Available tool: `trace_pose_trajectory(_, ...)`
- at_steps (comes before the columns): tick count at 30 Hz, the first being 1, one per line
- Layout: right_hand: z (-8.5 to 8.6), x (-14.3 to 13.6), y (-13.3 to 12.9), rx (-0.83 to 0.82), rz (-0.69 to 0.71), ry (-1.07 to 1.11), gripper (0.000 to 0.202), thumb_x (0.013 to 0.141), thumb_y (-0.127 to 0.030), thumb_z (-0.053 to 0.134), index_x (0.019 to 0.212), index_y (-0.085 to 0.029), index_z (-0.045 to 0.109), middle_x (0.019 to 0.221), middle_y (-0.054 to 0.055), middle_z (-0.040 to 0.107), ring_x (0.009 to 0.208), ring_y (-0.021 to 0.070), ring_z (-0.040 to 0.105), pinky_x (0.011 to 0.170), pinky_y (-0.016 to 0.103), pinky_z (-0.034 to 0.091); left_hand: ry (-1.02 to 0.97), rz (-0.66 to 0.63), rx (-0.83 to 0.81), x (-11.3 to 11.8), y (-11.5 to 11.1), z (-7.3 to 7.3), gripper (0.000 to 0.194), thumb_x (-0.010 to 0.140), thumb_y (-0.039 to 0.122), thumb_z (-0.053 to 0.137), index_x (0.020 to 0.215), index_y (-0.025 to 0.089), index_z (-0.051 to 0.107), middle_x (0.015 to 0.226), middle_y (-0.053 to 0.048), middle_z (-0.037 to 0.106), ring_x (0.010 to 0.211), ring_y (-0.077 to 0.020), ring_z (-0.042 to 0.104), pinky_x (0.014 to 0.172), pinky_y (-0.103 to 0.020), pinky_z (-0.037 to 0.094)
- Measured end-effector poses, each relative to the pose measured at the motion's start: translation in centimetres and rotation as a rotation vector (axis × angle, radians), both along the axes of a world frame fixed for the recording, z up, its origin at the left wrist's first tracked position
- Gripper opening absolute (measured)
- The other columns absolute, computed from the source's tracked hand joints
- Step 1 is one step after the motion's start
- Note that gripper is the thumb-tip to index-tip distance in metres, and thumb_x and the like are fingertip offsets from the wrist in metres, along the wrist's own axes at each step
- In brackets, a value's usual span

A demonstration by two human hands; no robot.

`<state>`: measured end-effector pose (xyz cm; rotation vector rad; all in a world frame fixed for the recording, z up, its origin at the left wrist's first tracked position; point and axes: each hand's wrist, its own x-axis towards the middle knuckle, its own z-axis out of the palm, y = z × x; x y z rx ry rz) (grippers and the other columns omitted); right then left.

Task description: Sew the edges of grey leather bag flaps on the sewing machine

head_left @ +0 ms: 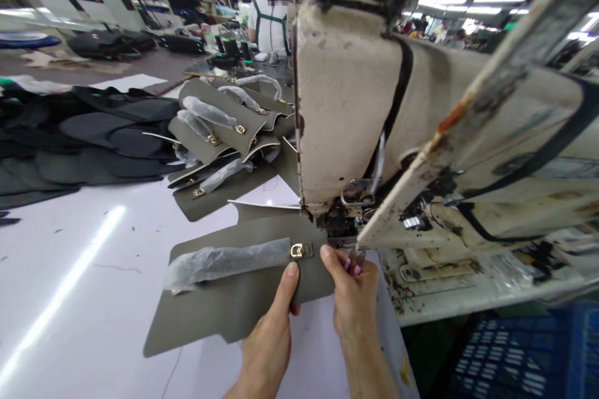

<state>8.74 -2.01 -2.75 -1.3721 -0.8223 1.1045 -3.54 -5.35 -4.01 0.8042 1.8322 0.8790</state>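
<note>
A grey-olive bag panel (262, 299) lies tilted under the sewing machine's head, its right end close to the needle area. A handle wrapped in white film (229, 262) runs along it to a gold buckle (297, 250). My left hand (271, 336) grips the panel's lower edge, thumb on top just below the buckle, other fingers mostly hidden underneath. My right hand (353, 290) pinches the panel's right edge with thumb on top. Small metal snips (356, 259) stick out between its curled fingers.
The cream sewing machine (346, 93) fills the right side, with a slanted rusty bar (449, 118) in front. Similar panels (224, 131) are piled behind. Black pieces (93, 137) lie left, and a blue crate (519, 349) stands lower right. People sit in the background.
</note>
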Motion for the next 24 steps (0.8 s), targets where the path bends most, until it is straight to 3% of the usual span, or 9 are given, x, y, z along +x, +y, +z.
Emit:
trace_pose_trajectory(6, 0.2, 0.0, 0.7, 0.007, -0.009, -0.026, 0.043, 0.083, -0.044, 0.07, 0.054, -0.014, 0.057, 0.057, -0.002, 0.043, 0.058, 0.0108, 0.037, 0.054, 0.024, 0.033, -0.055, -0.072, -0.02, 0.6, 0.9, 1.0, 0.062, 0.083, 0.074, 0.05, 0.052, 0.02, 0.053, 0.066, -0.006, 0.064, 0.069, -0.0199, 0.059, 0.068, -0.03, 0.048)
trace_pose_trajectory(8, -0.1, 0.1, 0.7, 0.014, -0.027, -0.078, 0.045, 0.082, -0.047, 0.07, 0.054, -0.015, 0.055, 0.056, -0.003, 0.038, 0.057, 0.0099, 0.033, 0.052, 0.023, 0.03, -0.214, -0.282, 0.006, 0.4, 0.4, 1.4, 0.061, 0.084, 0.073, 0.05, 0.057, 0.019, 0.056, 0.062, -0.004, 0.061, 0.064, -0.0167, 0.056, 0.062, -0.027, 0.045)
trace_pose_trajectory(11, -0.1, 1.1, 0.5, 0.026, -0.028, -0.214, 0.053, 0.082, -0.052, 0.069, 0.049, -0.016, 0.048, 0.053, -0.005, 0.034, 0.054, 0.0086, 0.029, 0.049, 0.023, 0.025, -0.524, -0.781, -0.017, -0.9, -0.4, 2.8, 0.053, 0.083, 0.068, 0.059, 0.079, 0.016, 0.066, 0.062, -0.003, 0.063, 0.054, -0.0121, 0.053, 0.05, -0.022, 0.038)
trace_pose_trajectory(13, 0.5, 2.1, 0.1, 0.019, -0.034, -0.355, 0.056, 0.083, -0.057, 0.067, 0.048, -0.016, 0.049, 0.05, -0.004, 0.035, 0.051, 0.0085, 0.03, 0.048, 0.023, 0.024, -0.547, -0.965, 0.021, -2.3, 0.0, 4.4, 0.045, 0.086, 0.059, 0.062, 0.087, 0.014, 0.068, 0.064, -0.004, 0.065, 0.053, -0.0112, 0.056, 0.048, -0.021, 0.038)
trace_pose_trajectory(14, 1.1, 2.4, -0.3, 0.016, -0.055, -0.425, 0.057, 0.083, -0.059, 0.066, 0.049, -0.016, 0.052, 0.05, -0.004, 0.038, 0.051, 0.009, 0.033, 0.048, 0.023, 0.025, -0.476, -0.965, 0.102, -3.1, 0.8, 5.2, 0.04, 0.089, 0.053, 0.061, 0.088, 0.015, 0.069, 0.067, -0.004, 0.067, 0.056, -0.0114, 0.058, 0.051, -0.021, 0.041)
trace_pose_trajectory(16, 2.6, 2.7, -1.3, 0.025, -0.111, -0.494, 0.054, 0.085, -0.061, 0.063, 0.056, -0.015, 0.061, 0.054, 0.0, 0.049, 0.054, 0.0115, 0.042, 0.05, 0.022, 0.032, -0.256, -0.836, 0.364, -4.7, 3.7, 6.3, 0.03, 0.094, 0.045, 0.057, 0.092, 0.018, 0.069, 0.073, -0.003, 0.069, 0.061, -0.0128, 0.062, 0.056, -0.023, 0.046)
trace_pose_trajectory(18, 4.2, 1.8, -2.5, 0.049, -0.101, -0.428, 0.05, 0.087, -0.06, 0.061, 0.068, -0.014, 0.069, 0.062, 0.004, 0.057, 0.061, 0.0144, 0.05, 0.055, 0.023, 0.038, 0.192, -0.689, 0.66, -5.9, 7.8, 6.2, 0.021, 0.095, 0.034, 0.057, 0.106, 0.022, 0.069, 0.093, -0.004, 0.072, 0.084, -0.0168, 0.066, 0.075, -0.028, 0.051)
trace_pose_trajectory(21, 6.0, -1.1, -3.8, 0.006, 0.139, -0.12, 0.052, 0.087, -0.064, 0.062, 0.075, -0.014, 0.071, 0.058, 0.0, 0.05, 0.055, 0.0102, 0.041, 0.05, 0.021, 0.031, 0.752, -0.833, 0.825, -6.8, 14.0, 4.2, 0.027, 0.089, 0.019, 0.059, 0.114, 0.022, 0.069, 0.115, -0.008, 0.069, 0.112, -0.026, 0.059, 0.096, -0.04, 0.046)
trace_pose_trajectory(24, 6.2, -4.2, -3.5, -0.094, 0.387, 0.327, 0.06, 0.085, -0.071, 0.059, 0.088, -0.012, 0.072, 0.056, -0.005, 0.039, 0.048, 0.0052, 0.023, 0.046, 0.02, 0.016, 0.955, -0.976, 0.75, -6.8, 16.9, 2.1, 0.021, 0.09, 0.022, 0.06, 0.106, 0.025, 0.073, 0.102, -0.006, 0.07, 0.1, -0.0243, 0.063, 0.084, -0.036, 0.048)
